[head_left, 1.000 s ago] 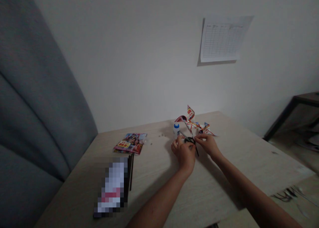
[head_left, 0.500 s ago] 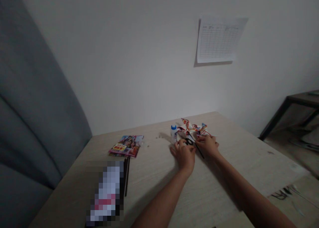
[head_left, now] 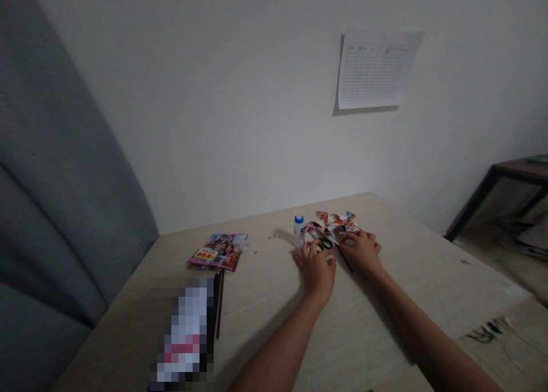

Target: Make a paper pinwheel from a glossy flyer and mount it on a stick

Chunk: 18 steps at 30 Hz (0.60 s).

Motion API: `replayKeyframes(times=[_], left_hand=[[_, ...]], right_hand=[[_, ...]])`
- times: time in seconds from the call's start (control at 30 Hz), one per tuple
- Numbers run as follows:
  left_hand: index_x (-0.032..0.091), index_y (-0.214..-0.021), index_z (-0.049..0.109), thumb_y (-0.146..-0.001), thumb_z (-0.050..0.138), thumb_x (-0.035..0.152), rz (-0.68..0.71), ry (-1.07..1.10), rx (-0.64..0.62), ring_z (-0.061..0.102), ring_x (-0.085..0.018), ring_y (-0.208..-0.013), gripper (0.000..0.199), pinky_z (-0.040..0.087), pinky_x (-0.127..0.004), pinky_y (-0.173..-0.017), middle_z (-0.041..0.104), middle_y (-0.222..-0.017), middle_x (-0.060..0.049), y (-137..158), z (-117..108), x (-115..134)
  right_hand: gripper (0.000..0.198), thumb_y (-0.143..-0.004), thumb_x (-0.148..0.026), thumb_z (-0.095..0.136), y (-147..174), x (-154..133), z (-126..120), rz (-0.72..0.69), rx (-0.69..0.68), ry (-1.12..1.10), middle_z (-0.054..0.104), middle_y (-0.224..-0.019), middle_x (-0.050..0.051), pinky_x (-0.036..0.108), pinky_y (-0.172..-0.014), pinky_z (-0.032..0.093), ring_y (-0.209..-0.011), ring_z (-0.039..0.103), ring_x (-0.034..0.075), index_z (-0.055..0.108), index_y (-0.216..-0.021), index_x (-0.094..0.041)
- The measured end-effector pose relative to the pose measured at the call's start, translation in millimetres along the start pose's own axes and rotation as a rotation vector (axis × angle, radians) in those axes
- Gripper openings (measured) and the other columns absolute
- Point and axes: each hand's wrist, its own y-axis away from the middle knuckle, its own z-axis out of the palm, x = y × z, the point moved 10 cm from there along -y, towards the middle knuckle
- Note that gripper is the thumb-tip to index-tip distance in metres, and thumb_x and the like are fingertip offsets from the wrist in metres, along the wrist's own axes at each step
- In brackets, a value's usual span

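A paper pinwheel point(head_left: 329, 227), printed in red, white and blue, lies near the far edge of the table. Its dark stick point(head_left: 346, 261) slants toward me between my hands. My right hand point(head_left: 363, 254) is closed, thumb and fingertips pinching the lower right of the pinwheel; the exact grip is partly hidden. My left hand point(head_left: 317, 272) rests with its fingers apart, beside what look like the dark loop handles of scissors point(head_left: 325, 243). Just behind the left fingers stands a small white glue bottle point(head_left: 298, 232) with a blue cap.
Glossy printed leaflets point(head_left: 218, 252) lie at the left of the table point(head_left: 261, 300). Nearer are dark thin sticks point(head_left: 219, 306) and a blurred-out item point(head_left: 182, 335). Small clear bits lie by the leaflets. A wall stands behind, a curtain point(head_left: 51, 152) at left.
The pinwheel has shifted slightly right and sits lower, its blades closer to the table. My right hand has moved a little right. The left hand has barely moved.
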Motion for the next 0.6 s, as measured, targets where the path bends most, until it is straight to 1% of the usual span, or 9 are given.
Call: replayKeyframes(times=[0.13,0.23,0.37,0.47,0.6], left_hand=[[0.034,-0.120,0.072,-0.092,0.066,0.032,0.075,-0.045,-0.028,0.042,-0.028,-0.141,0.029,0.012,-0.065,-0.124,0.060,-0.144,-0.001,2,3,5],[0.032,-0.125,0.069,-0.095,0.061,0.032,0.103,-0.059,-0.038,0.040,-0.027,-0.144,0.031,0.012,-0.063,-0.125,0.060,-0.145,-0.001,3,3,9],[0.031,-0.129,0.065,-0.096,0.057,0.032,0.128,-0.065,-0.063,0.039,-0.028,-0.145,0.034,0.010,-0.066,-0.125,0.060,-0.145,-0.001,5,2,14],[0.032,-0.132,0.064,-0.095,0.058,0.032,0.131,-0.072,-0.074,0.038,-0.029,-0.146,0.037,0.011,-0.067,-0.124,0.059,-0.147,-0.001,6,3,15],[0.030,-0.127,0.067,-0.094,0.060,0.031,0.127,-0.069,-0.076,0.036,-0.029,-0.147,0.034,0.010,-0.066,-0.125,0.059,-0.147,-0.001,6,5,13]], right_hand=[[0.023,-0.086,-0.043,0.066,2,-4,3,-0.090,-0.006,-0.021,0.060,-0.135,0.007,0.060,-0.105,0.034,-0.131,0.040,0.039,0.080,-0.105,-0.039],[0.023,-0.085,-0.043,0.068,3,-5,7,-0.116,-0.028,-0.001,0.059,-0.138,0.004,0.061,-0.106,0.034,-0.133,0.038,0.039,0.079,-0.106,-0.043],[0.024,-0.086,-0.044,0.067,4,-4,7,-0.100,-0.040,0.029,0.058,-0.142,0.000,0.061,-0.106,0.034,-0.134,0.037,0.039,0.078,-0.107,-0.045],[0.025,-0.086,-0.046,0.066,4,-1,4,-0.086,-0.041,0.044,0.057,-0.143,0.000,0.062,-0.106,0.034,-0.135,0.036,0.039,0.077,-0.109,-0.047],[0.027,-0.085,-0.047,0.067,1,11,-1,-0.029,-0.040,0.073,0.056,-0.145,0.002,0.062,-0.106,0.034,-0.136,0.035,0.040,0.077,-0.110,-0.046]])
